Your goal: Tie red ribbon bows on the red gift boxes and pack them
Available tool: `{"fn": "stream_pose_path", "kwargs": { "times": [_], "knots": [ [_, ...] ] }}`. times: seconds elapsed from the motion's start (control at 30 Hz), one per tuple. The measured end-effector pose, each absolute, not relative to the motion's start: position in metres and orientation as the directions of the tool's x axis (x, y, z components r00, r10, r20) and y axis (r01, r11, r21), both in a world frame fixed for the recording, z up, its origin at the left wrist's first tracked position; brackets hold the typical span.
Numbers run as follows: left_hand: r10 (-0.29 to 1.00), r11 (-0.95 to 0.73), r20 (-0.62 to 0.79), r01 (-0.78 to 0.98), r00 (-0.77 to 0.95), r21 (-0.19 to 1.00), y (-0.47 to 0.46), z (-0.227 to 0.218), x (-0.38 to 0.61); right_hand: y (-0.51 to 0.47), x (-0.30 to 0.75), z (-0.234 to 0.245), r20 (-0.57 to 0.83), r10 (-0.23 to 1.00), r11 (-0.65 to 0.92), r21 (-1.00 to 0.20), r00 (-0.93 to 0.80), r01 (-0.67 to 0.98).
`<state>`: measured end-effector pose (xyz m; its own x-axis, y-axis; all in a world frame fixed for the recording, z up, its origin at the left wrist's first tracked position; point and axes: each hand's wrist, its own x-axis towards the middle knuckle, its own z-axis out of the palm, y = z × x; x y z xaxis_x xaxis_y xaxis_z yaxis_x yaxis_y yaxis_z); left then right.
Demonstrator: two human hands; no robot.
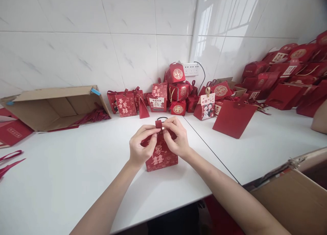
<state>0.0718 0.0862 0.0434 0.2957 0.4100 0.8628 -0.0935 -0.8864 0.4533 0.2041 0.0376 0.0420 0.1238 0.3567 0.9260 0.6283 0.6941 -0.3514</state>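
Observation:
A red gift box (163, 156) with pale printed characters stands upright on the white table, its upper part partly covered by my fingers. Above its top edge rises a small loop of dark red ribbon (158, 124). My left hand (143, 143) pinches this ribbon from the left, thumb and forefinger close together. From the right, my right hand (176, 136) has its thumb and fingers closed at the same ribbon and the box's top. Exactly how the ribbon passes through the top is hidden by the fingertips.
Several finished-looking red boxes (126, 105) line the wall, beside a power strip (191, 69). An open cardboard box (63, 107) with red ribbons lies at left. Red boxes (286, 71) pile up at right, near a larger red bag (235, 119). Another carton (291, 197) stands at front right.

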Motion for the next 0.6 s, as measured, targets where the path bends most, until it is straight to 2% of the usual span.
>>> {"fn": "stream_pose_path", "kwargs": {
  "times": [0.2,0.6],
  "knots": [
    [0.425,-0.885,0.863,-0.073,0.274,0.459,0.0868,0.0418,0.0722,0.0359,0.2033,0.0445,0.884,0.447,0.68,-0.435,0.136,0.591],
    [0.417,-0.894,0.873,-0.058,0.251,0.444,0.0871,0.0396,0.073,0.0362,0.2072,0.0472,0.885,0.458,0.694,-0.412,0.08,0.591]
  ]
}}
